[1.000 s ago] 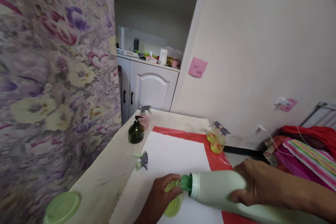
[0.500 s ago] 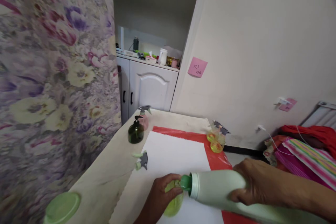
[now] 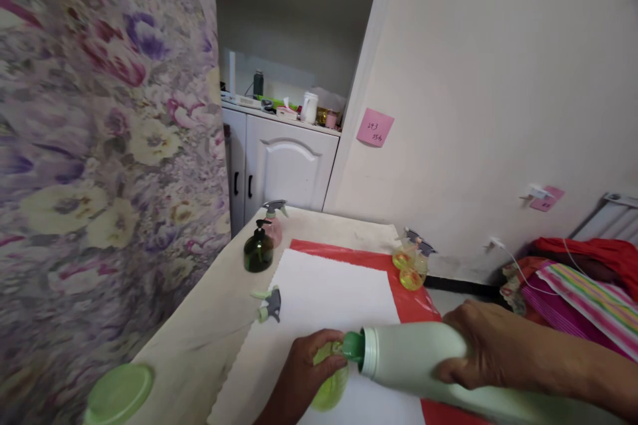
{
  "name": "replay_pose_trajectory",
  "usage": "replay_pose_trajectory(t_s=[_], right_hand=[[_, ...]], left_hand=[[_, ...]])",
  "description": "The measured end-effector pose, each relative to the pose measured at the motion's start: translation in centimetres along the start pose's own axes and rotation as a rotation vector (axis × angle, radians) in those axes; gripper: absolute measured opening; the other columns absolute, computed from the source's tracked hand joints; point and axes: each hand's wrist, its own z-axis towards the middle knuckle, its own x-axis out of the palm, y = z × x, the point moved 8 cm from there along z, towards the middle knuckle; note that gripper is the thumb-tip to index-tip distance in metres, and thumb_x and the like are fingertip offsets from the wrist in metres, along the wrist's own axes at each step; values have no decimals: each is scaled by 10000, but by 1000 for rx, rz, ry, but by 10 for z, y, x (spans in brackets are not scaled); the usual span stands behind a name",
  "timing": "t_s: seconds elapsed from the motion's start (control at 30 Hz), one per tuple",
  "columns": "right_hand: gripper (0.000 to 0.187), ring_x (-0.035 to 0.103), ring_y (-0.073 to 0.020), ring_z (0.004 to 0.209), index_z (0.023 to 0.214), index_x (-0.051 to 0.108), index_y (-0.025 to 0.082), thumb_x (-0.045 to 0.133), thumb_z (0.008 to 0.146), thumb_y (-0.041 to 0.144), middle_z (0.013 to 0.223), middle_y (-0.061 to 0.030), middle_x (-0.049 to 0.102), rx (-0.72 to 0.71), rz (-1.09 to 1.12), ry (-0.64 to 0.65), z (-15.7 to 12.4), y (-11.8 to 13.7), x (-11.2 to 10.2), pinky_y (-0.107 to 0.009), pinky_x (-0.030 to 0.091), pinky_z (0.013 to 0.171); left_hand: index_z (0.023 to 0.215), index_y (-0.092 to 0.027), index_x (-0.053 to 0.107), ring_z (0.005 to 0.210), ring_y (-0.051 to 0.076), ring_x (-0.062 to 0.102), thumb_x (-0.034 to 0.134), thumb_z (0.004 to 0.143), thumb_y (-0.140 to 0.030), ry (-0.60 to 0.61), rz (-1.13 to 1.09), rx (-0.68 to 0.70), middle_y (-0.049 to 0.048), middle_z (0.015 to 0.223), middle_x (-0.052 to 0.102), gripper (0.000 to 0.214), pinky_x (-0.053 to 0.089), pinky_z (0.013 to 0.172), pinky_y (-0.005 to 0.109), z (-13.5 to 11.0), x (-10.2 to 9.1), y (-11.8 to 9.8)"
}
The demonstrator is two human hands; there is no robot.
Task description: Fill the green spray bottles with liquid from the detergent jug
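Observation:
My left hand (image 3: 312,372) is closed around the neck of a yellow-green see-through spray bottle (image 3: 331,388), which stands on the white sheet with its top off. In my right hand (image 3: 473,348) is a large pale green detergent bottle (image 3: 409,352), tipped on its side. Its green pouring spout (image 3: 353,346) meets the mouth of the small bottle. Any liquid passing between them is too small to make out. A grey and green spray head (image 3: 270,304) with a thin tube lies left of the hands. At the lower left sits a pale green cap (image 3: 119,393).
A dark green pump bottle (image 3: 258,252) and a pink spray bottle (image 3: 272,229) stand at the table's far left. Two yellow spray bottles (image 3: 413,272) are on the red sheet (image 3: 419,302) at far right. A floral curtain (image 3: 114,146) hangs on the left.

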Motion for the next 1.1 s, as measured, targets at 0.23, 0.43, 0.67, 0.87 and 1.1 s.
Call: replay_pose_trajectory(t_s=[0.23, 0.43, 0.67, 0.87, 1.1], right_hand=[[265, 554, -152, 541, 659, 639, 183, 690, 654, 443, 613, -13, 638, 7, 12, 10, 1, -4, 3, -233, 292, 439], [250, 576, -154, 554, 700, 648, 195, 672, 687, 443, 636, -6, 657, -47, -11, -3, 0, -7, 6, -245, 305, 458], [252, 557, -133, 534, 675, 649, 180, 668, 687, 432, 613, -1, 648, -5, -21, -5, 0, -3, 2, -227, 301, 451], [266, 554, -154, 549, 657, 650, 180, 684, 665, 444, 614, -20, 638, 0, -7, -13, 0, -2, 1, -236, 296, 446], [266, 570, -155, 536, 659, 635, 196, 687, 661, 457, 612, 0, 651, -19, 22, 18, 3, -7, 6, -246, 303, 442]], left_hand=[[905, -205, 745, 858, 225, 673, 698, 709, -206, -19, -12, -7, 20, 889, 769, 202, 489, 803, 275, -1, -1, 4], [926, -208, 741, 888, 227, 670, 692, 733, -220, -4, -9, 10, 21, 906, 767, 199, 477, 832, 286, -1, 0, 3], [912, -194, 742, 871, 239, 673, 684, 716, -216, 1, -9, -4, 31, 890, 767, 205, 485, 816, 298, 2, 1, -1], [912, -193, 740, 879, 240, 673, 678, 722, -231, -2, -1, -5, 35, 901, 769, 204, 485, 830, 306, 0, 0, 0], [904, -193, 742, 874, 245, 671, 691, 702, -241, -17, 4, -5, 35, 897, 771, 214, 487, 829, 311, 1, -1, 2]])
